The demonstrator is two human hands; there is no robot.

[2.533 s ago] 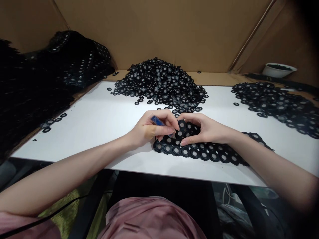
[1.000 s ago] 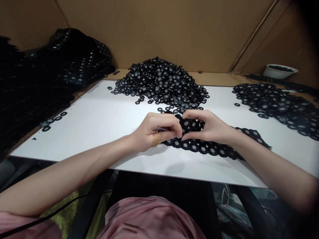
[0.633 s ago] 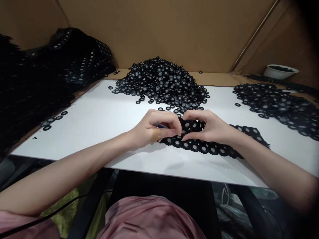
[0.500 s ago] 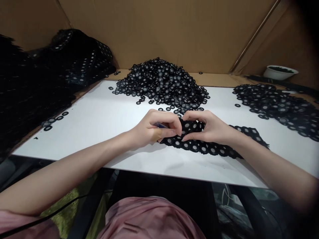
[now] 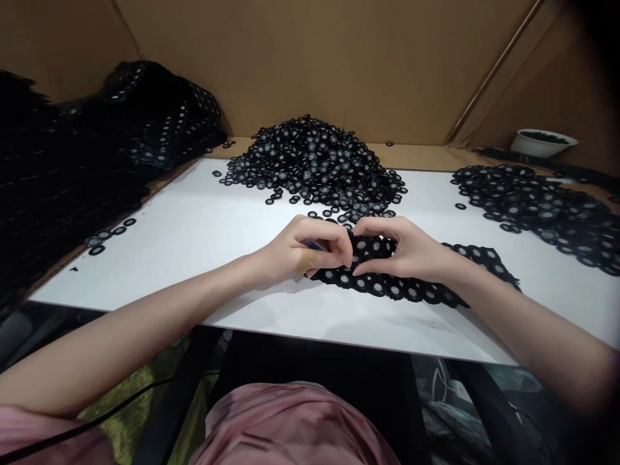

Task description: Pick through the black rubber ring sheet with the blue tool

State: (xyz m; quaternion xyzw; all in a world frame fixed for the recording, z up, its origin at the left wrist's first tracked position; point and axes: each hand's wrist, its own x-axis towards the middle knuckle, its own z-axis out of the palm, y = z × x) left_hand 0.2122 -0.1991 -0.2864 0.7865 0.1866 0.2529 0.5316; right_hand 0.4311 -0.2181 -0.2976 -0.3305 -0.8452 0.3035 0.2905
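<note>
One flat black sheet of joined discs with round grey centres [image 5: 397, 289] lies on the smooth white desk [image 5: 169, 245], near the front edge. The left hand [image 5: 312, 248] is at the sheet's left end, fingers closed on a slim dark-blue tool [image 5: 314, 244]; the tool's tip is hidden. A tan patch [image 5: 306, 260] is noted by the thumb. The right hand [image 5: 411, 252] is over the sheet, thumb and forefinger apart in a curve, the thumb tip at the discs; whether the forefinger presses down cannot be told. Behind the hands stands a large heap of loose black discs [image 5: 312, 161]. A second, lower heap of similar discs [image 5: 542, 210] lies at the right. Beyond it, a white bowl with dark contents [image 5: 535, 148] stands near brown cardboard walling [image 5: 314, 64].
</note>
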